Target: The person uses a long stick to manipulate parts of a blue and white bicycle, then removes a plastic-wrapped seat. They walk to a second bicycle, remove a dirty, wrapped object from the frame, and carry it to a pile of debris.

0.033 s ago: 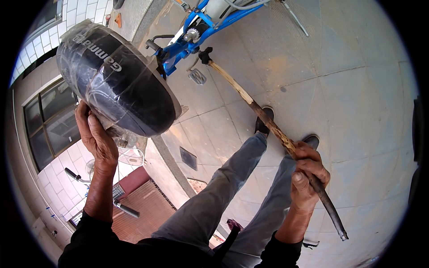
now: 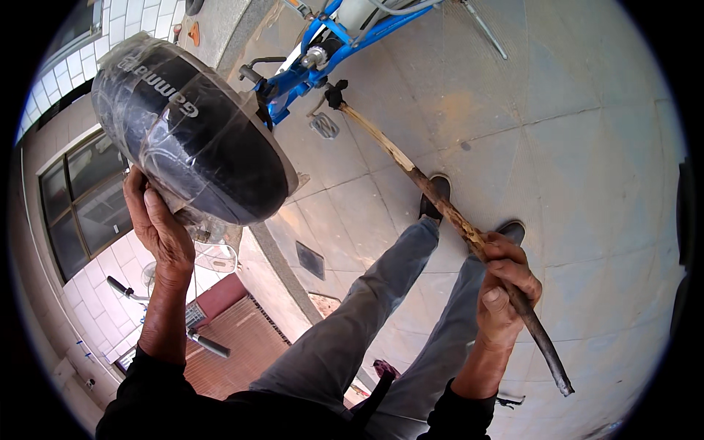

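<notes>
A wide black bicycle saddle (image 2: 213, 147) in clear plastic wrap stands at the upper left. My left hand (image 2: 163, 227) grips its near-left edge, and the fingertips partly vanish behind the wrap. In my right hand (image 2: 507, 290) is a wooden stick (image 2: 425, 187), dark toward the near end and bare, pale wood toward the far one. A black lump covers the stick's far tip, close to a pedal (image 2: 323, 125) of the blue bicycle (image 2: 297, 82). From this view I cannot tell whether the tip touches the bicycle.
My shoes (image 2: 435, 196) stand on grey paving (image 2: 572, 191). A raised stone ledge (image 2: 282, 275) runs along the left, with a dark square plate (image 2: 310, 260) beside it. Beyond are a window (image 2: 84, 194), handlebar grips (image 2: 209, 343) and a ribbed reddish-brown surface (image 2: 235, 352).
</notes>
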Motion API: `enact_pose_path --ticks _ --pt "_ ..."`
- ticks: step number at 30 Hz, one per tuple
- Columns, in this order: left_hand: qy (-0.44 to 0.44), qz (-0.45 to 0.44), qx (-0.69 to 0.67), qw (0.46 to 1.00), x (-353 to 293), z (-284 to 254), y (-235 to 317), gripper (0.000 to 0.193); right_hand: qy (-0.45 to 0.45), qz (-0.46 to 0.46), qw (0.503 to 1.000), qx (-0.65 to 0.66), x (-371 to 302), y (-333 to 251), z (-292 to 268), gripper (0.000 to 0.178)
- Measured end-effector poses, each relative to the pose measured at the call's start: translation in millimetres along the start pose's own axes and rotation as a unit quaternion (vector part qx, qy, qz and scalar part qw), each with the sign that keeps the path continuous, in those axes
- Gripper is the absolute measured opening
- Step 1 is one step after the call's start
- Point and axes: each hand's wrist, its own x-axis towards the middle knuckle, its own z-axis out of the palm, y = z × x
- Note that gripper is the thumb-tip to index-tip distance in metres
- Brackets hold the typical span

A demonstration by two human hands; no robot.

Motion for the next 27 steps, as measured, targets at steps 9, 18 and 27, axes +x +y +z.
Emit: enact_pose_path --ticks 9,18,27 --pt "-0.011 0.049 0.043 0.998 -1.7 -4.6 4.0 0.047 0.047 0.05 0.995 -0.072 -3.7 10.8 6.5 0.03" --pt "-0.005 0.064 0.048 0.997 -4.7 -3.4 -1.4 0.047 0.12 0.077 0.99 0.013 -4.6 29.1 -3.8 0.027" --pt "-0.075 -0.001 0.049 0.996 15.0 -15.3 -10.2 0.055 0.116 0.099 0.98 0.125 -3.2 56.2 -11.6 0.019"
